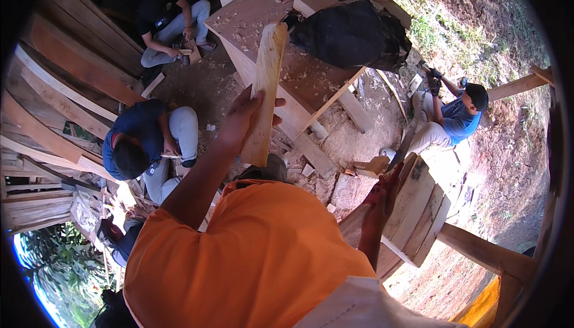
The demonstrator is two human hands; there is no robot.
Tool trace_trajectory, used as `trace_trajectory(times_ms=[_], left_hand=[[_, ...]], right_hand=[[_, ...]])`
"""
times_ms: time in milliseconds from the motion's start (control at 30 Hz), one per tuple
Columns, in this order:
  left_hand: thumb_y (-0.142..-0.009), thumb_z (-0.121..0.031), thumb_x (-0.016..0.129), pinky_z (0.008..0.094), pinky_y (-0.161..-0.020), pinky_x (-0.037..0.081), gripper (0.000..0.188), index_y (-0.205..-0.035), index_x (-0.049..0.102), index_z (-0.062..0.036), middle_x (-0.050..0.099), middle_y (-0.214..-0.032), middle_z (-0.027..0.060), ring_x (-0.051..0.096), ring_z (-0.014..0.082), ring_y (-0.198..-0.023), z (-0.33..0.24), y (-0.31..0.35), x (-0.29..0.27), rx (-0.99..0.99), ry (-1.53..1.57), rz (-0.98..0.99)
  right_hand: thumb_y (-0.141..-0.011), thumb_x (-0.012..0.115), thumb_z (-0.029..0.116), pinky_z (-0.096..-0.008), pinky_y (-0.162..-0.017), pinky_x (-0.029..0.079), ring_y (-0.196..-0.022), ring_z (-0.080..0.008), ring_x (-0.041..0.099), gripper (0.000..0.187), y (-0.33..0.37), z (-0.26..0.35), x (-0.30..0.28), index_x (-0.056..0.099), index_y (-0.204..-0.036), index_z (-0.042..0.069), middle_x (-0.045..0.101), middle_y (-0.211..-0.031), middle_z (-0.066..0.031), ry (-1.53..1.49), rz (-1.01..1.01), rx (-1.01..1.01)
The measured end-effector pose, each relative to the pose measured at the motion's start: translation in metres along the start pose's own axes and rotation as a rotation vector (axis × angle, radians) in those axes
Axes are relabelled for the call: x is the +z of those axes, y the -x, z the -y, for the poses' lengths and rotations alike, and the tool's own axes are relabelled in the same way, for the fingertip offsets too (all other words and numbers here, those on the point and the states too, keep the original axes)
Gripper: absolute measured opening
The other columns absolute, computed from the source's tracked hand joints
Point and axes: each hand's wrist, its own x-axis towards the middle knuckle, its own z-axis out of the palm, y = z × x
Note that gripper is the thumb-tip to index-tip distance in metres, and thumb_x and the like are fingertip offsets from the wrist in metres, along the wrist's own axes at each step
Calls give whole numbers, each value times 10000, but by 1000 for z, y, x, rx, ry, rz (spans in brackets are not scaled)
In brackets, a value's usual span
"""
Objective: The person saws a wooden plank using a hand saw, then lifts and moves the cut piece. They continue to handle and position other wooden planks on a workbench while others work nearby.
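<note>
My left hand (243, 117) is closed around a flat, pale strip of wood (267, 83), held up in front of me. The strip stands nearly upright, and its upper end is rough. Lower down on the right, my right hand (384, 193) is raised in shade with its fingers stretched upward. A long grey blade-like piece (404, 142) rises just beyond those fingers. It looks apart from the hand, though the shadow blurs the edge between them. Behind my right hand is a slatted wooden surface (415, 211).
A wooden table (239, 14) with shavings and a black sheet (353, 34) stands ahead. People sit at the left (134, 142), far left (173, 29) and right (460, 113); another person (119, 238) is lower left. Boards (78, 59) lean along the left. Offcuts (308, 170) litter the ground.
</note>
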Motion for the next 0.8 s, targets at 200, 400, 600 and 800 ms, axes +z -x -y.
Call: trace_trajectory(times_ms=[200,400,600,800], left_hand=[[-1084,-282,430,373,-834,580,388,-1354,467,-4,681,-1256,169,691,218,-898,-17,-6,-5,124,-22,-100],[-1076,-254,435,380,-799,578,333,-1282,496,0,702,-1229,182,684,216,-806,-42,-29,-16,235,4,-145],[-1061,-238,478,368,-745,588,353,-1263,532,47,699,-1195,210,694,226,-799,-68,-55,-27,278,-4,-122],[-1065,-206,453,360,-723,589,343,-1265,551,55,717,-1123,204,705,213,-801,-76,-84,-86,346,-45,-11]], right_hand=[[-1021,474,159,-194,-680,394,-807,-85,392,704,21,27,11,167,-1653,109,331,-1621,6,69,6,-37],[-1019,540,193,-201,-655,425,-800,-82,436,749,22,38,28,151,-1652,96,425,-1524,-47,15,-55,-176],[-1020,608,215,-295,-819,519,-959,-134,593,773,-7,96,98,169,-1634,50,568,-1372,-164,7,145,-440],[-1028,625,247,-278,-827,505,-850,-108,609,573,-89,143,232,448,-1537,51,666,-1085,-99,301,469,-502]])
